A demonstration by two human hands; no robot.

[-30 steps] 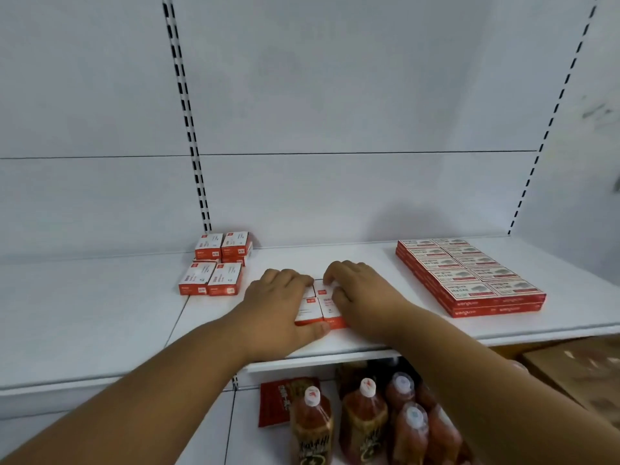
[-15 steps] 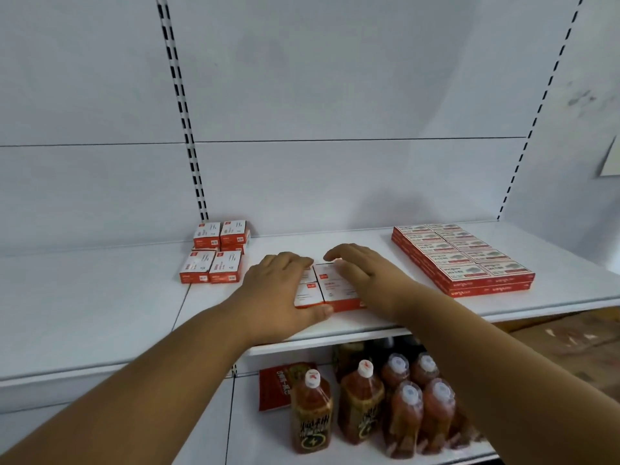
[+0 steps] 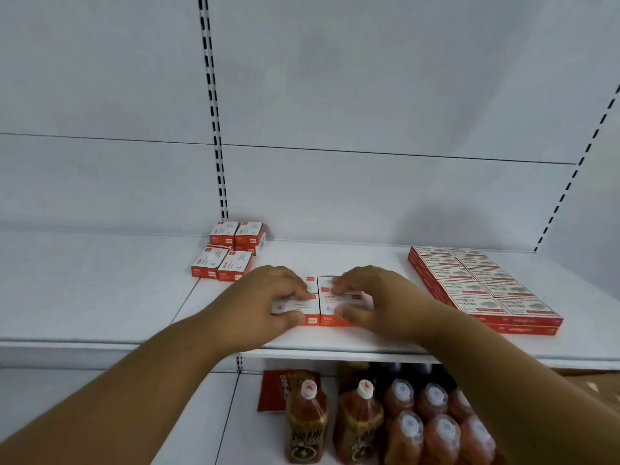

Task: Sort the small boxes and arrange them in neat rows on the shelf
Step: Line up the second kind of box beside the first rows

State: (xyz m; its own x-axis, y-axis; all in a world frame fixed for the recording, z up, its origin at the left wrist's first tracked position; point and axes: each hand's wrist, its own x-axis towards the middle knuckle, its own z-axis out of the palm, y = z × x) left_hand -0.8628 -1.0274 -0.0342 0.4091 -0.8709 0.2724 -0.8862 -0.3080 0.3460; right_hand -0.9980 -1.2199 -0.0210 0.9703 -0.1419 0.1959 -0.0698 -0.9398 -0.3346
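Note:
Several small red-and-white boxes [image 3: 323,302] lie flat in a tight cluster near the front of the white shelf [image 3: 335,344]. My left hand [image 3: 265,300] grips the left boxes, fingers curled over their top and thumb at the red front edge. My right hand [image 3: 379,297] grips the right boxes the same way. A second group of the same small boxes [image 3: 228,251] sits at the back left, some stacked two high. A flat block of red boxes with grey-printed tops [image 3: 483,285] fills the right side in two neat columns.
A slotted upright [image 3: 214,129] runs up the white back panel. Below the shelf stand several red sauce bottles [image 3: 385,421] and a red packet [image 3: 278,387]. Brown cardboard [image 3: 597,387] shows at the lower right. Bare shelf lies to the left.
Both hands have curled tighter round the middle boxes, with thumbs now at the front edges. The camera view has shifted slightly; the other box groups stay put.

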